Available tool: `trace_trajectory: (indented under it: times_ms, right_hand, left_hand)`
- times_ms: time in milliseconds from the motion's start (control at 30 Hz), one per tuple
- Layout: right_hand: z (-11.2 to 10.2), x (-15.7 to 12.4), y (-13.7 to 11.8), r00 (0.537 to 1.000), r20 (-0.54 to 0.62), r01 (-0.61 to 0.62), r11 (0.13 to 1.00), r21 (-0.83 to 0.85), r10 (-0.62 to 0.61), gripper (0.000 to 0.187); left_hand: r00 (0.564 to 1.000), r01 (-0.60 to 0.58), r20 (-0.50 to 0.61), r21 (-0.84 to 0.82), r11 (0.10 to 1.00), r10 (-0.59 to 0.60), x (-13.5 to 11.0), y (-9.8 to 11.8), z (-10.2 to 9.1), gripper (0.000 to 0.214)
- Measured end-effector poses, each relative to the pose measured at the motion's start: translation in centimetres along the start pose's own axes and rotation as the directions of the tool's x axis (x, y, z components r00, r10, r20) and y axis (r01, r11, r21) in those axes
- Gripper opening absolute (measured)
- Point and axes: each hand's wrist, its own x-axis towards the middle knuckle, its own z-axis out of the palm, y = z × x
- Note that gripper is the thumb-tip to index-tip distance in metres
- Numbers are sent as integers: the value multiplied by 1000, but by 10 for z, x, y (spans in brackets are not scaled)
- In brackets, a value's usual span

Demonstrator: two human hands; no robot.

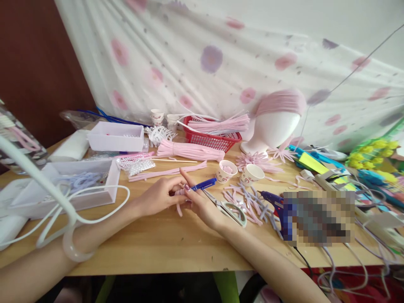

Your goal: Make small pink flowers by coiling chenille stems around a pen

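Over the front middle of the table, my two hands meet around a blue pen [204, 184]. My left hand [159, 197] is closed, with its fingertips pinching a pink pipe cleaner [179, 209] that seems wound around the pen's near end. One short tail of it hangs below the fingers. My right hand [202, 207] closes on the pen, the thumb lying along it, and the pen's capped end sticks out to the right. The fingers partly hide the wound part. Scissors [235, 212] with pale handles lie just beyond my right hand.
Behind my hands lie a pink pipe cleaner bundle [191, 150] and a red basket [210, 140]. Paper cups [251, 175] and cut pieces [246, 200] sit to the right, near a blue glue gun [274, 200]. A white cable [118, 212] loops over a tray [110, 185] at left.
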Motion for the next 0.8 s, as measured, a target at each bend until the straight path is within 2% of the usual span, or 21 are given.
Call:
trace_trajectory:
  times_ms: [233, 300, 333, 367, 400, 433, 467, 500, 533, 600, 633, 667, 733, 800]
  right_hand:
    - [3, 3, 5, 997, -81, 17, 1000, -13, -18, 50]
    - [-3, 5, 0, 985, -146, 79, 995, -67, -88, 45]
    - [-7, 5, -5, 968, -202, 126, 984, -126, -150, 42]
    - [-12, 4, -11, 930, -276, 182, 957, -227, -243, 39]
    - [-18, 3, -19, 860, -349, 234, 896, -378, -372, 37]
    - [-23, 1, -27, 759, -381, 258, 781, -568, -528, 36]
    - [-29, 0, -34, 672, -332, 244, 621, -744, -662, 34]
    - [-34, -1, -41, 669, -202, 204, 439, -875, -715, 30]
    - [-39, -1, -45, 715, -73, 162, 266, -950, -695, 27]
    - [-47, 0, -47, 855, 94, 95, -25, -995, -510, 26]
    - [-50, 1, -45, 913, 119, 74, -129, -989, -391, 29]
    - [-52, 3, -42, 951, 116, 57, -206, -977, -286, 32]
    - [-52, 5, -36, 983, 91, 43, -276, -960, -162, 41]
    - [-47, 5, -34, 978, 102, 57, -239, -969, -182, 45]
  left_hand:
    - [986, -85, -127, 161, 983, 106, -3, 2, 5, 20]
    - [988, -69, -131, 130, 989, 86, -1, -1, 2, 19]
    - [990, -50, -128, 99, 994, 62, 0, -3, 1, 18]
    - [991, -26, -128, 63, 998, 34, 1, -5, -1, 19]
    - [991, 0, -134, 21, 1000, 3, 2, -6, -3, 20]
    - [989, 26, -145, -23, 999, -29, 4, -8, -6, 22]
    - [986, 49, -158, -65, 997, -59, 5, -10, -8, 24]
    - [982, 66, -173, -102, 993, -83, 7, -10, -10, 26]
    - [978, 75, -186, -136, 988, -100, 8, -11, -12, 27]
    - [969, 76, -217, -193, 978, -118, 10, -10, -14, 30]
    - [963, 68, -240, -220, 973, -121, 11, -9, -14, 31]
    - [957, 56, -262, -250, 967, -123, 12, -8, -14, 31]
    - [944, 31, -303, -308, 951, -129, 12, -7, -12, 31]
    - [940, 22, -312, -357, 934, -141, 12, -7, -10, 29]
